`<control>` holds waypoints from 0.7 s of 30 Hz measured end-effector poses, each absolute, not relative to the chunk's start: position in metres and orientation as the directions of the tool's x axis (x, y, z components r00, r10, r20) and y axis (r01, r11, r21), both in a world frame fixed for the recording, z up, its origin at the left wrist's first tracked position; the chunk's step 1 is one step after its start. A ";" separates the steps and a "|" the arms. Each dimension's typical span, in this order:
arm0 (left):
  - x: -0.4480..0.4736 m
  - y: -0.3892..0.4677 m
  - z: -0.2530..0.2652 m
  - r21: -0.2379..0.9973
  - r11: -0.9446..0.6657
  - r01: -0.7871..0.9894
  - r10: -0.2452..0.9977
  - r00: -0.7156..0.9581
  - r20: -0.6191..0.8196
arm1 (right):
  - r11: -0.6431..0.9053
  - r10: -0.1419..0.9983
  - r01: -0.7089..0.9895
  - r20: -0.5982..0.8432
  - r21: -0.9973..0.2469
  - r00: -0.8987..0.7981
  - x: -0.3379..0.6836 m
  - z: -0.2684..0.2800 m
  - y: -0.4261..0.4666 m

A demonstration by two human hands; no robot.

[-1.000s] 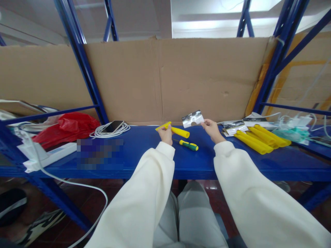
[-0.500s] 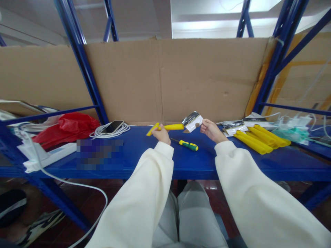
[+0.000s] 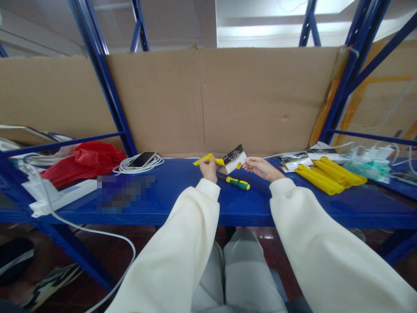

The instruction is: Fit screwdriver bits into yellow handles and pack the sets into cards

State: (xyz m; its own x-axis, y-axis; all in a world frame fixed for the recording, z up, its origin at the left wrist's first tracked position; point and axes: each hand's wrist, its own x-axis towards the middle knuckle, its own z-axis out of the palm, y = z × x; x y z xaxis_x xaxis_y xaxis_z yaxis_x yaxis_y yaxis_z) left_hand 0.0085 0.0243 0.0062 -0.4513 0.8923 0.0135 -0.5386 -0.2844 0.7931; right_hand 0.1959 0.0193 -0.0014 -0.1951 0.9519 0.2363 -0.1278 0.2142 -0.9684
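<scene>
My left hand is closed around a yellow tool with a flat head and a round handle, gripping it near the head. In my right hand, the fingers pinch the lower right edge of a black and white cardboard header card. The card lies across the handle, and a yellow end shows at a hole in it. Below them, a green and yellow screwdriver lies on the blue shelf, its shaft end partly hidden by my left hand.
Several yellow tubes lie at the right, beside black and silver packaging. At the left are a phone on a coiled white cable, a red plastic bag and a white power strip. Cardboard walls the back.
The tool in my left hand has shifted right. My right hand has brought the card left and onto the handle, whose end now shows at the card's hole.
</scene>
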 end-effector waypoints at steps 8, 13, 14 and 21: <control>0.007 0.029 0.004 0.781 -0.229 -0.581 0.923 -0.384 -0.015 | 0.205 0.951 -0.174 0.238 -0.963 -0.198 0.195 0.002 0.016; 0.009 0.036 -0.005 0.781 -0.216 -0.586 0.960 -0.275 0.059 | 0.204 0.944 -0.175 0.241 -0.963 -0.225 0.196 -0.003 0.021; 0.010 0.036 -0.006 0.784 -0.219 -0.581 0.967 -0.234 0.097 | 0.197 0.942 -0.167 0.234 -0.966 -0.239 0.196 -0.005 0.023; 0.013 0.029 -0.005 0.803 -0.220 -0.554 0.974 -0.085 0.209 | 0.188 0.937 -0.159 0.226 -0.969 -0.267 0.195 -0.010 0.027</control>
State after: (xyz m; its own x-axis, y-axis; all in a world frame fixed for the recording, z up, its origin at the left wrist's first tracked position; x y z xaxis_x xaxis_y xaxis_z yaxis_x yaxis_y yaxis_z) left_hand 0.0133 0.0294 -0.0048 -0.0845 0.9743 0.2086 -0.5541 -0.2199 0.8029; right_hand 0.1947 0.0265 -0.0099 -0.2670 0.9369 0.2256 -0.1591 0.1880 -0.9692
